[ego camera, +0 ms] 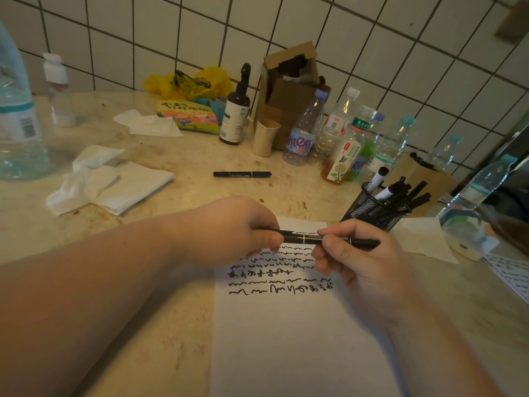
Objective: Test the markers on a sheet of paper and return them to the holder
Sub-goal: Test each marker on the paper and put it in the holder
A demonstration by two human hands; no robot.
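A black marker (pixel 329 240) lies level across the centre of the frame, held just above the upper part of a white sheet of paper (pixel 297 339). The left hand (pixel 237 227) has its fingers curled round the marker's left end, and the right hand (pixel 352 259) pinches the barrel between thumb and fingers nearer the right end, whose black tip sticks out past the knuckles toward the right. Whether the cap is on or off at the left end cannot be told, since the fingers cover it. The paper lies on the bench (pixel 177 325) in the lower centre of the frame and carries several rows of black squiggles across its upper half; its lower half is blank. Just right of and above the hands, a black mesh holder (pixel 369 210) stands on the bench with a number of dark markers leaning in it. A second black marker (pixel 242 174) lies flat on the bench above the hands, well apart from them. Crumpled white tissues (pixel 108 181) sit at centre left. Along the tiled wall in the upper centre stand a dark dropper bottle (pixel 236 116), a brown cardboard box (pixel 292 90) and a cluster of plastic bottles (pixel 337 138).
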